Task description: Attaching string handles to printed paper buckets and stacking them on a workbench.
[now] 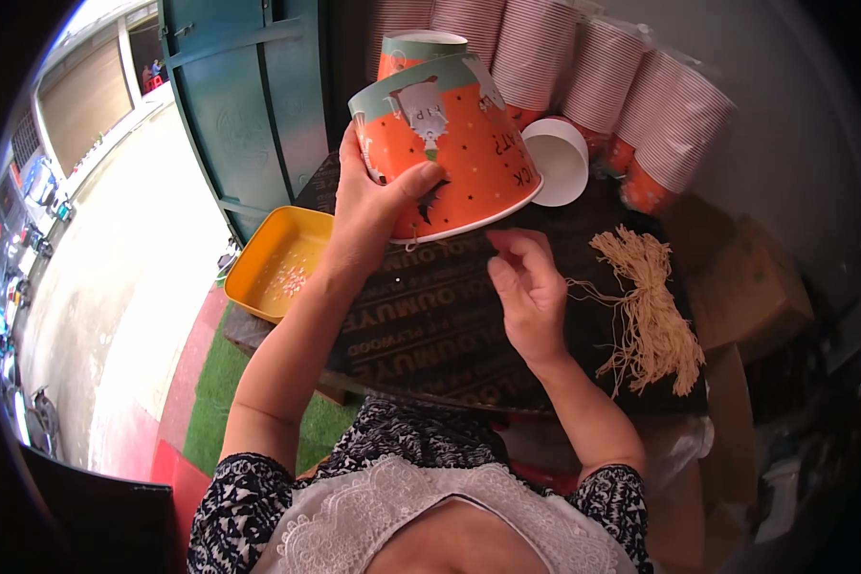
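My left hand grips an orange paper bucket with a green band and printed figures. The bucket is upside down and tilted, its white rim facing down, with my thumb across its side. A small loop of cord hangs at that rim. Just below and right of the rim, my right hand is closed, fingers curled toward the thumb; what it pinches, if anything, is too small to make out. Beside it, on the dark plywood table, lies a bundle of beige cords with loose strands reaching toward my right hand.
A yellow plastic bin holding small pale and reddish bits stands at the left. Another bucket is behind the held one; one lies sideways, its white inside showing. Tall bucket stacks line the back. Cardboard boxes stand right.
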The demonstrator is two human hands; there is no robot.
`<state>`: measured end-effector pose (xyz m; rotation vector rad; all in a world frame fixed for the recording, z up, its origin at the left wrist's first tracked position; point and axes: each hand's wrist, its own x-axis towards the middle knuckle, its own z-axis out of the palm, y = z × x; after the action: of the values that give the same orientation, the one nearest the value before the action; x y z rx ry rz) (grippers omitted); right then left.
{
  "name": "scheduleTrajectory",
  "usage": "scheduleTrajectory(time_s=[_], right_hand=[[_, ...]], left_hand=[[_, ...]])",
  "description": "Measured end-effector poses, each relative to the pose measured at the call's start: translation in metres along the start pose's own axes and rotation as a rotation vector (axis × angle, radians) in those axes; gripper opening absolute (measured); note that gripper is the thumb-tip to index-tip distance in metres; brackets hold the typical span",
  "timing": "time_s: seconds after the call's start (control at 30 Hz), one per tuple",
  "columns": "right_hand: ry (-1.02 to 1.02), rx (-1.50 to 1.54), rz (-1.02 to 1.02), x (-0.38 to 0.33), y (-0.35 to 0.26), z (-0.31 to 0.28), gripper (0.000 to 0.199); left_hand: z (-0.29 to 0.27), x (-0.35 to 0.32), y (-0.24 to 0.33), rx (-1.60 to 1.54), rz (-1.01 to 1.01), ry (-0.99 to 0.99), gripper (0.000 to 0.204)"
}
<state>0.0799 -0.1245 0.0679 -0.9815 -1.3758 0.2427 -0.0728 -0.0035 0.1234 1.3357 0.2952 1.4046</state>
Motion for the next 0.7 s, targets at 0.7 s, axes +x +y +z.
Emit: scheduleTrajectory(time_s=[0.7], right_hand=[[0.147,0.352,0.044,0.000,0.002,0.047,0.006]], left_hand=[[0.033,-0.019,-0.007,0.305,0.227,0.181,0.118]])
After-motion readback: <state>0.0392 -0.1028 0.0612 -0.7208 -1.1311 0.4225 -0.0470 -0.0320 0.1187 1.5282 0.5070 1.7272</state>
